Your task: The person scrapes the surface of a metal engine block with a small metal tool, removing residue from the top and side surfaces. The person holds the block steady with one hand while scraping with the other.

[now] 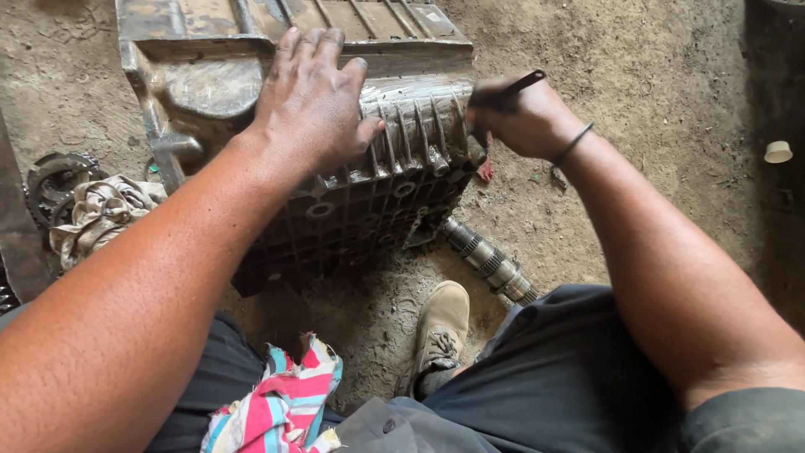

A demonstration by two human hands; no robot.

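I find my left hand (310, 101) laid flat and open, fingers spread, on the top of a large greasy metal casing (369, 176) that stands on the dirt floor (654, 101). The palm presses on the ribbed upper face; nothing is gripped by it.

My right hand (520, 117) is closed in a fist around a thin dark tool (521, 82), whose end sticks out above the knuckles. That hand sits at the casing's right edge, touching or just beside the ribs; I cannot tell where the tool's working end meets the metal. A dark band (573, 143) circles the right wrist.

The casing lies directly under the left hand and to the left of the right hand, tilted, with its gridded underside facing me.

Below the right hand a ridged steel shaft (490, 260) lies on the floor, running out from under the casing's lower corner. Near it, below both hands, is my tan shoe (440, 331). A striped cloth (281, 403) rests on my lap beneath the left forearm. Left of that forearm lie a dirty rag (101, 214) and a toothed gear (52, 180), just beside each other. Well right of the right arm sits a small pale cap (778, 152).
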